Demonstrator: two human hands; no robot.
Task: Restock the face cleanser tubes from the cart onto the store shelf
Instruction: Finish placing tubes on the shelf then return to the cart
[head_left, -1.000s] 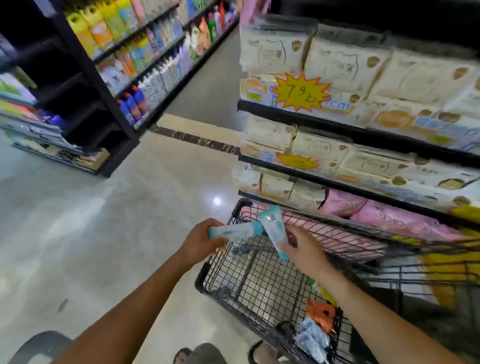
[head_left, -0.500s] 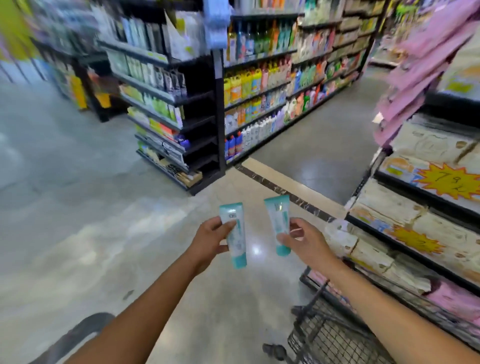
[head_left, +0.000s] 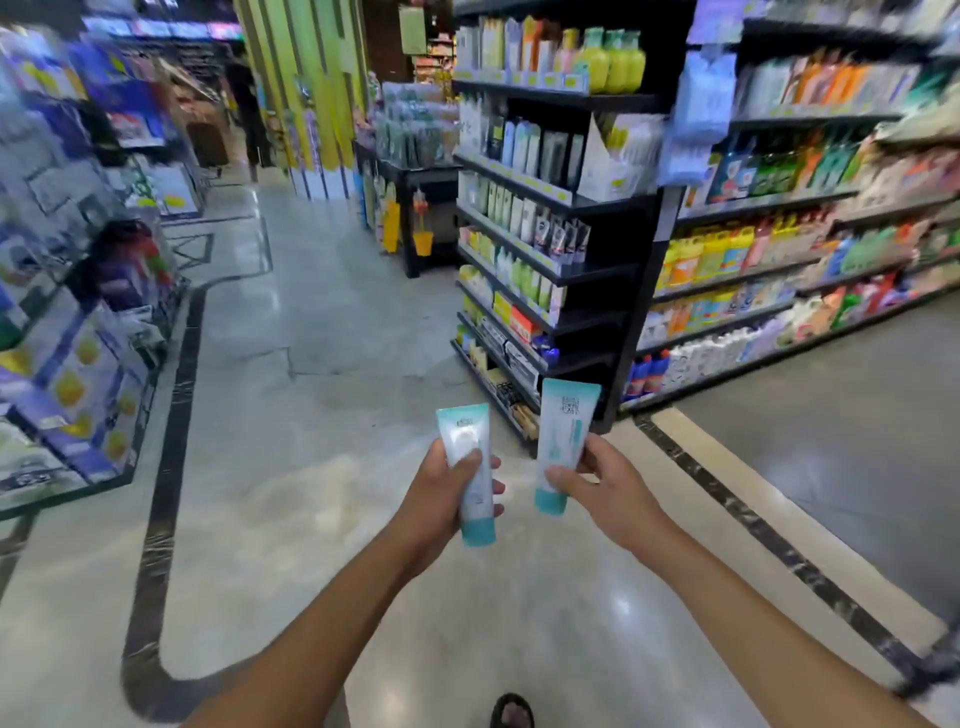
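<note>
On the head camera, I am looking down at both bare arms reaching forward over the polished floor (head_left: 311, 441). The left hand (head_left: 436, 501) is gripping one face cleanser tube (head_left: 477, 501), thumb pressing on its front and fingers curling round its far edge. The tube is standing nearly upright, teal cap pointing down below the palm and flat crimped end rising above the thumb. Just beside it, without touching, the right hand (head_left: 608, 493) is pinching a second tube (head_left: 563, 441) between thumb and fingers low on its body, cap down as well, with the printed back facing me. Both tubes are hanging in the air. Ahead of the right hand and a little beyond its tube, a black store shelf (head_left: 608, 244) is showing rows of small tubes and bottles. Well behind the hands, a sandalled foot (head_left: 511, 713) is peeking in at the bottom edge. The left side is blurring too much for me to read.
</note>
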